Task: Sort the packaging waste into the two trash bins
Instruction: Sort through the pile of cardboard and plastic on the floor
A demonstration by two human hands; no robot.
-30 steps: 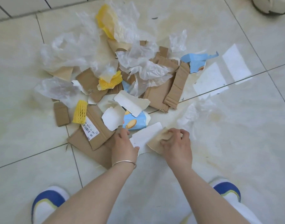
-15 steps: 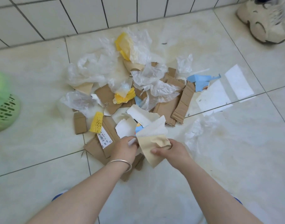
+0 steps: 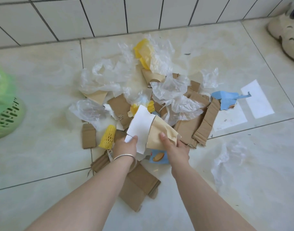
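A heap of packaging waste lies on the tiled floor: brown cardboard pieces, clear plastic bags, yellow foam netting and a blue snack box. My left hand is shut on a white card sheet, held up above the heap. My right hand is shut on a tan paper piece that overlaps the white sheet. A green lattice trash bin with a green bag liner stands at the left edge. No second bin is in view.
A white tiled wall runs along the far side. A cream plush slipper sits at the top right. White paper sheets and a torn blue card lie right of the heap, a loose clear bag near my right arm.
Both hands have lifted the white sheet and tan paper off the floor and raised them above the heap. My view has tilted up, bringing the wall and green bin in.
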